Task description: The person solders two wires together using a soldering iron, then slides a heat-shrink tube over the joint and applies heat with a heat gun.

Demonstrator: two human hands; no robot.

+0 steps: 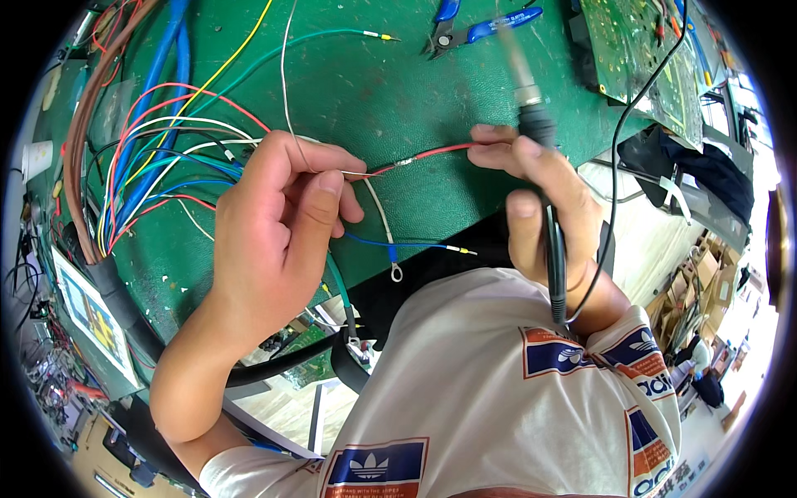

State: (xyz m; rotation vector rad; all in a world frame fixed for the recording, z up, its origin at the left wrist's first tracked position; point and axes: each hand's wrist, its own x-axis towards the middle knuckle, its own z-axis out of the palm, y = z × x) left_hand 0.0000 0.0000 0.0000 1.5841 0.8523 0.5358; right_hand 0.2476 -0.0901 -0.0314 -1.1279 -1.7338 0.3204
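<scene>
My left hand [270,232] pinches a thin silvery wire [288,83] between thumb and forefinger, against a red wire [444,150] with a silvery bare joint [405,162] just right of the pinch. My right hand [560,207] grips a soldering iron [535,116] upright, its tip blurred and pointing away from me; its upper fingertips lie at the red wire's right part. Below the joint hang a white wire with a ring terminal [397,271] and a blue wire with a ferrule [461,250]. Whether my left hand's other fingers hold more is hidden.
A green mat [432,100] covers the bench. Blue-handled cutters [490,27] lie at the top, circuit boards [647,66] at the upper right. Bundled coloured wires and thick brown cables [83,166] fill the left. A black cord [614,166] runs from the iron. Cardboard boxes [710,282] stand beyond.
</scene>
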